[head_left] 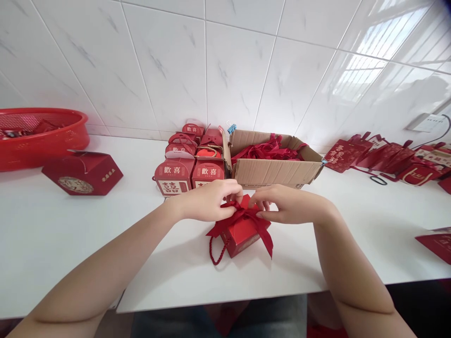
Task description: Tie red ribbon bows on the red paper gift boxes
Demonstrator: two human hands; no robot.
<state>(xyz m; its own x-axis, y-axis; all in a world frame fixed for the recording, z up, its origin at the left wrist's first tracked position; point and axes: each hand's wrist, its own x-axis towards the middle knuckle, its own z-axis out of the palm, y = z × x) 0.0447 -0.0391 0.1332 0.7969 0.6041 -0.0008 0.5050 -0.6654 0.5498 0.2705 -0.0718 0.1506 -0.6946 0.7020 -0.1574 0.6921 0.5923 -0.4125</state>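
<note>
A small red gift box (243,234) with a red rope handle sits on the white table (70,239) in front of me. A red ribbon (262,230) is tied in a bow over its top, with tails hanging down both sides. My left hand (207,199) pinches the left loop of the bow. My right hand (285,204) pinches the right loop. Both hands hover just above the box, fingers closed on the ribbon.
Behind the box stand several finished red gift boxes (192,162) and a cardboard carton (278,169) full of red ribbons. A red plastic basket (42,136) and a red hexagonal box (82,173) lie at left. Flat red boxes (387,157) lie at right by the tiled wall.
</note>
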